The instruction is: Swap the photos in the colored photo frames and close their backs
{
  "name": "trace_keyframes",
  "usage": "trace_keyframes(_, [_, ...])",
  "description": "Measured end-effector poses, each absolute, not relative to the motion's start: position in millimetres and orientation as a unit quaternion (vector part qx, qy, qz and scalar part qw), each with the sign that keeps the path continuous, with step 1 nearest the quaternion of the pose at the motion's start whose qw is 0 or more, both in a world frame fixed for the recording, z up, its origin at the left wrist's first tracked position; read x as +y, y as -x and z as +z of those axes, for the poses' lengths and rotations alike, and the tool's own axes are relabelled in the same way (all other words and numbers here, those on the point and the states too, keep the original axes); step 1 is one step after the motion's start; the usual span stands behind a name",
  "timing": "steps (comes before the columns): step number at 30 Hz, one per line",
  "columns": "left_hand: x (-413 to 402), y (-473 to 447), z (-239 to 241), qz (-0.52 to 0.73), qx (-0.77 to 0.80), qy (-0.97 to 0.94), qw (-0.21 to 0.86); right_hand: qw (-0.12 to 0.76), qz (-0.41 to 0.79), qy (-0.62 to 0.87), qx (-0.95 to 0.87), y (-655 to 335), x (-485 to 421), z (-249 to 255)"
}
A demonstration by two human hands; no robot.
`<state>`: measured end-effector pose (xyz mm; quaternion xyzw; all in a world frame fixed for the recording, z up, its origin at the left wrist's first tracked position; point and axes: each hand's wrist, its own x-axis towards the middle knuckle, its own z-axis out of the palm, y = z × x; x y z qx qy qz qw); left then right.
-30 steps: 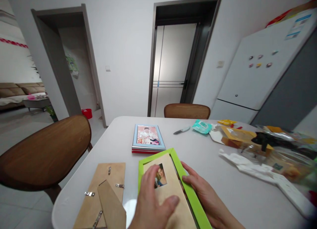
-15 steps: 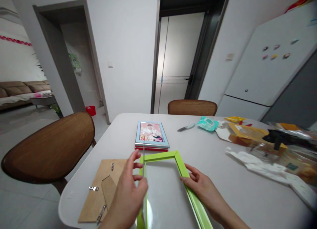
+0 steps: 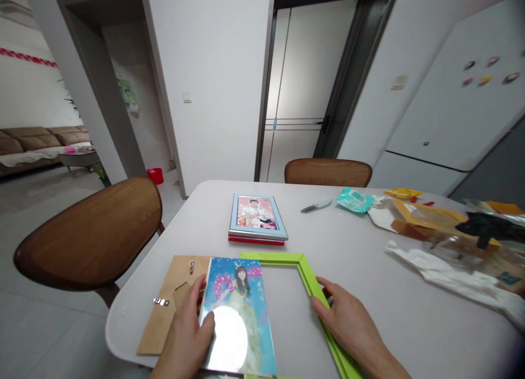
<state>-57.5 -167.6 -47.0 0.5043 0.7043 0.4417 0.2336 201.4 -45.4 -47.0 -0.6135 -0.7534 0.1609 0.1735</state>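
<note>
Green frame (image 3: 310, 279): one, clamped in our right hand (image 3: 348, 316); one blue picture (image 3: 248, 308), gripped in our left hand (image 3: 188, 328); one backing board (image 3: 158, 327).

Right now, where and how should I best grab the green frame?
I'd take the green frame by its right-hand rail, coming from the right: that bar is narrow, with the opening alongside it, while the picture covers most of the left side.

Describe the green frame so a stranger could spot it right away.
On the white table, look nearest the camera, where the right hand holds a lime-green frame. The table shows through its middle, unlike the light-blue frame beyond, which has a picture in it.
</note>
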Motion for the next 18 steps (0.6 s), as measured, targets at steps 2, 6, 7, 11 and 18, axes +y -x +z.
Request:
trace_keyframes(2, [-170,56,-45,0.389,0.725,-0.542,0.171,0.174,0.146,0.608,-0.761,-203,-45,-50])
trace_keyframes(6, [-180,54,-46,0.307,0.718,-0.622,0.065,0.197,0.128,0.598,-0.766,-203,-46,-48])
trace_keyframes(7, [-183,53,-48,0.291,0.701,-0.65,0.05,0.217,0.128,0.589,-0.768,-201,-48,-46])
trace_keyframes(11, [-195,44,-61,0.23,0.626,-0.745,0.015,0.285,0.258,0.519,-0.763,-175,-61,-38])
trace_keyframes(18, [-187,32,-76,0.227,0.618,-0.75,-0.058,0.322,0.657,0.412,-0.544,-114,-84,-27])
